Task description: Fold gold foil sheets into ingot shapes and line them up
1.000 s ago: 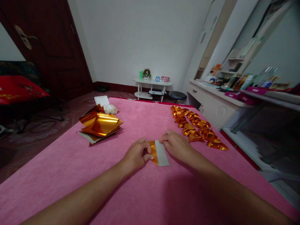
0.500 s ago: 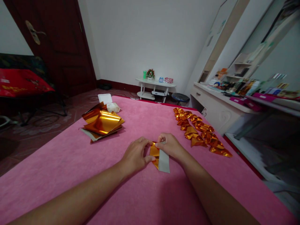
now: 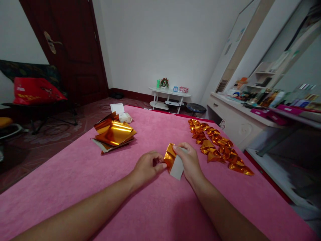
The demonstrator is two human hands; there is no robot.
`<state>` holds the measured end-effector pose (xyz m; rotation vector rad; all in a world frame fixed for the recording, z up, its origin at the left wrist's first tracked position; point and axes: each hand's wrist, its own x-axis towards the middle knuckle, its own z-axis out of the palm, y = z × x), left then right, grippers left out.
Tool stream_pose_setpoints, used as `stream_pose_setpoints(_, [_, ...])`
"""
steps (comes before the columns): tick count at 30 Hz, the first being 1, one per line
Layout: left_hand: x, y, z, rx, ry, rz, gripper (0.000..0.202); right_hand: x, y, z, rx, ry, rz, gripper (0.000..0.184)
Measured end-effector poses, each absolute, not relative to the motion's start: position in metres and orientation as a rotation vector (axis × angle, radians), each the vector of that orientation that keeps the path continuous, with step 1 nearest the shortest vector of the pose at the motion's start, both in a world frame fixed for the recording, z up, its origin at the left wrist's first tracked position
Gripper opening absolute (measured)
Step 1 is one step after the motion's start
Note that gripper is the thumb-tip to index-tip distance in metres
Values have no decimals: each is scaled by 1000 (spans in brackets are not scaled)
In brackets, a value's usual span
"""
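At the middle of the pink cloth, raised just off its surface: two hands, both closed on one folded foil sheet. Left hand curled, pinching the sheet's gold left edge between thumb and fingertips. Right hand clasped over the top and right edge. Sheet tilted up, gold face to the left, pale grey face toward the camera; lower corner close to the cloth, contact there not determinable.

Just beyond the right hand: folded gold pieces, laid in one band running away from the person, overlapping; more than ten, exact count not determinable. Well apart to the left: one loose stack of flat gold sheets, sheet count not determinable. Directly behind that stack, at the cloth's far edge: one white container.

Past the cloth, on the floor: one white side table, one round dark stool beside it. Far left: one red cushion.
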<state>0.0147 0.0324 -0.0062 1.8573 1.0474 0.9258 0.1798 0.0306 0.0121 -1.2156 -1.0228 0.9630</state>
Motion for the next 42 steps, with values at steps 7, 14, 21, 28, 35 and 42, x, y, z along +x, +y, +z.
stream_pose_setpoints(7, [15, 32, 1, 1413, 843, 1058, 30, 163, 25, 10, -1035, -715, 939, 35])
stream_pose_setpoints(14, [18, 24, 6, 1274, 815, 1072, 27, 157, 19, 11, -1030, -714, 854, 30])
stream_pose_setpoints(21, [12, 25, 5, 1369, 955, 1125, 17, 175, 21, 41, -1250, -1534, 456, 14])
stream_pose_setpoints(28, [16, 13, 10, 1596, 928, 1101, 15, 172, 8, 60, -1415, -2043, 221, 9])
stream_pose_setpoints(35, [13, 19, 6, 1491, 934, 1007, 34, 171, 7, 65, -1391, -2096, 94, 18])
stream_pose_setpoints(42, [8, 21, 7, 1556, 967, 952, 47, 179, 15, 52, -1517, -1983, 170, 35])
